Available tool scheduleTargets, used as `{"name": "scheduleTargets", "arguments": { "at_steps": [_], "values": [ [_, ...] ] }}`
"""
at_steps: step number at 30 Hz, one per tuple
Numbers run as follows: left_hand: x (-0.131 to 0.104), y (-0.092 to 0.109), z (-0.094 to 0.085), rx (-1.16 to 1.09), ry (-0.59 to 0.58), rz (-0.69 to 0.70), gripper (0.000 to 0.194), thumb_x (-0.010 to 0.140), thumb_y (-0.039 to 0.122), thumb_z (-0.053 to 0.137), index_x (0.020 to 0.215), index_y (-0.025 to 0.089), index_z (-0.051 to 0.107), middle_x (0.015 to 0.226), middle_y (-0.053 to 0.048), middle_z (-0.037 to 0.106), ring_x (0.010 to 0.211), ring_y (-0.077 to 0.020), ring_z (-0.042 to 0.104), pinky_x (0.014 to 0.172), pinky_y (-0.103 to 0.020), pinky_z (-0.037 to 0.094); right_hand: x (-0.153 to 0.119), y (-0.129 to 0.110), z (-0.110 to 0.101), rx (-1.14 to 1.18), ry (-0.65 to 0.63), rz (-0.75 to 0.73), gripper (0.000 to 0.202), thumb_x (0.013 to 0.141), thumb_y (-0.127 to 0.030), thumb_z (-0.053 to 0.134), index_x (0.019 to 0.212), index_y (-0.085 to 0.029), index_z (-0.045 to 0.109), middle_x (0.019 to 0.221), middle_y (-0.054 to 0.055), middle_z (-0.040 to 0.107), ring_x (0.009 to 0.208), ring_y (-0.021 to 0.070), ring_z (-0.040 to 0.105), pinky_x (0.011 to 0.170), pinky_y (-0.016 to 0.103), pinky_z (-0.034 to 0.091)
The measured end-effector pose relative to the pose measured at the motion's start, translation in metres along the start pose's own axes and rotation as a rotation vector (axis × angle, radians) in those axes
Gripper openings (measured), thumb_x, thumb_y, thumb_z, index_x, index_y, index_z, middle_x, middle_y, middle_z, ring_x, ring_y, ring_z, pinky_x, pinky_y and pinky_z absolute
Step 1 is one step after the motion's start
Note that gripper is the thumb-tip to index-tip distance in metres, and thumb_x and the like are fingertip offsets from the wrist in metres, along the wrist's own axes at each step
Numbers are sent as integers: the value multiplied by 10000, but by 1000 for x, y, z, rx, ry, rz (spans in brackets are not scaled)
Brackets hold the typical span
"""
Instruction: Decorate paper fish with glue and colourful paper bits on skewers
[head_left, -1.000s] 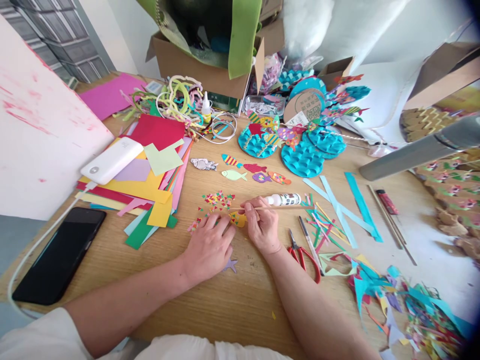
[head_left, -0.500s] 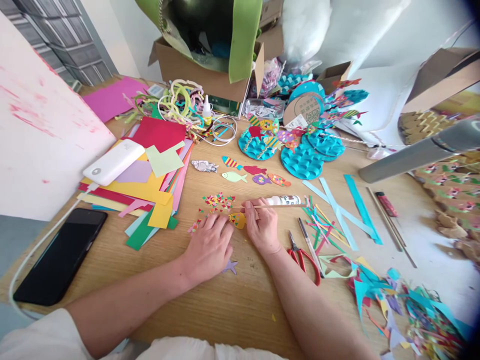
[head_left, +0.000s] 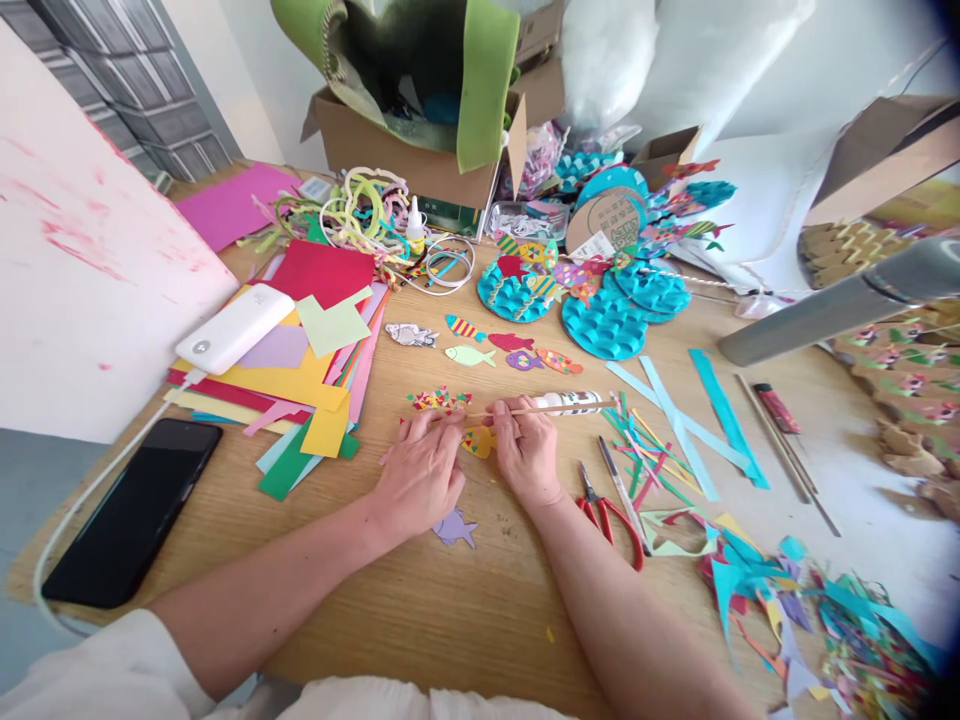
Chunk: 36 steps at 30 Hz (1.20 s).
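Observation:
My right hand (head_left: pixel 527 450) is closed on a thin wooden stick (head_left: pixel 559 407), whose tip points left. Between my hands a yellow paper fish (head_left: pixel 477 441) with small coloured pieces lies on the table. My left hand (head_left: pixel 420 470) is palm down beside the fish, with its fingertips near the stick's tip; whether it pinches anything is hidden. Small red, green and yellow paper bits (head_left: pixel 439 399) lie just beyond it. A purple paper fish (head_left: pixel 455 527) sits near my left wrist. Behind the stick is a white glue bottle (head_left: pixel 574 401) on its side.
Left are a black phone (head_left: pixel 131 513), a white power bank (head_left: pixel 235 328) and stacked coloured paper (head_left: pixel 322 270). Red-handled pliers (head_left: pixel 604 515), a pen (head_left: pixel 621 485) and paper strips lie right. Finished paper fish (head_left: pixel 469 356) and blue discs (head_left: pixel 604 325) stand beyond. A grey cylinder (head_left: pixel 832 305) is far right.
My left hand has shifted slightly, its fingertips now closer to the stick's tip, and more of the purple fish shows. The view has moved a little.

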<state>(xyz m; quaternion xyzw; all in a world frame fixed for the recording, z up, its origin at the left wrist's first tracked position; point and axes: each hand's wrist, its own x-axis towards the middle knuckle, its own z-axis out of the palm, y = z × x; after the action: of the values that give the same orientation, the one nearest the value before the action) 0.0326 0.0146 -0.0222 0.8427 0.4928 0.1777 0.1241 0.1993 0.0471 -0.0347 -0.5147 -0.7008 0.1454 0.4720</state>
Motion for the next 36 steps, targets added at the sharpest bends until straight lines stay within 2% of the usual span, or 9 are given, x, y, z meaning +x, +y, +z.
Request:
{"name": "scheduleTargets", "arguments": {
  "at_steps": [6, 12, 19, 22, 24, 26, 30, 34, 36],
  "values": [
    [0, -1, 0, 0, 16, 7, 413, 792, 81, 505, 1201, 140, 523, 1337, -114, 559, 1233, -307, 440, 980, -512, 393, -5, 2, -2, 87, 150, 119, 261, 964, -301, 440, 789, -206, 609, 648, 17, 642, 611, 159, 609, 610, 304, 446],
    [1, -3, -4, -74, 112, 28, 401, 784, 23, 476, 1162, 151, 518, 1322, -112, 552, 1215, -268, 462, 1016, -474, 396, -3, 0, -2, 121, 247, 180, 297, 976, -360, 420, 830, -200, 623, 618, -1, 640, 568, 144, 602, 589, 287, 449],
    [-1, -2, -10, -177, 351, 93, 256, 884, 133, 497, 1135, 179, 483, 1081, -103, 615, 1049, -228, 549, 918, -421, 466, -2, -4, 2, 188, 324, 198, 262, 974, -347, 432, 886, -189, 622, 641, -1, 644, 595, 146, 618, 627, 296, 455],
    [-3, 1, -10, -207, 459, 114, 186, 891, 160, 525, 1073, 186, 499, 931, -67, 627, 922, -201, 564, 842, -377, 482, 0, -9, 1, 221, 363, 170, 239, 975, -332, 427, 935, -188, 614, 683, 4, 651, 626, 147, 636, 654, 304, 463],
    [-5, 2, -11, -221, 487, 110, 89, 897, 176, 526, 984, 192, 523, 796, -29, 606, 813, -179, 551, 781, -346, 473, 4, -15, -1, 228, 385, 142, 228, 977, -322, 421, 962, -193, 608, 705, 7, 656, 658, 148, 642, 698, 317, 472],
    [-6, 3, -13, -237, 492, 110, 40, 907, 201, 517, 869, 198, 533, 665, 6, 554, 705, -161, 519, 719, -320, 451, 8, -22, -5, 222, 411, 117, 225, 978, -316, 418, 966, -198, 610, 715, 12, 660, 698, 150, 637, 740, 329, 476],
    [-10, 4, -16, -280, 444, 189, 233, 934, 218, 455, 709, 197, 512, 577, 13, 519, 606, -145, 480, 656, -305, 406, 17, -40, -16, 224, 452, 97, 265, 977, -333, 418, 883, -199, 626, 724, 28, 651, 749, 158, 630, 745, 329, 486],
    [-13, 8, -14, -187, 295, 341, 292, 940, 270, 429, 707, 174, 576, 638, -28, 601, 699, -177, 524, 712, -350, 402, 24, -55, -29, 301, 459, 115, 259, 968, -360, 440, 899, -198, 630, 717, 13, 647, 711, 149, 628, 705, 313, 494],
    [-15, 10, -12, -76, 220, 355, 338, 948, 312, 423, 708, 163, 608, 699, -54, 629, 766, -201, 538, 738, -373, 405, 25, -60, -38, 305, 416, 109, 242, 961, -368, 458, 904, -205, 627, 753, 10, 660, 734, 146, 635, 715, 307, 497]
  ]
}}
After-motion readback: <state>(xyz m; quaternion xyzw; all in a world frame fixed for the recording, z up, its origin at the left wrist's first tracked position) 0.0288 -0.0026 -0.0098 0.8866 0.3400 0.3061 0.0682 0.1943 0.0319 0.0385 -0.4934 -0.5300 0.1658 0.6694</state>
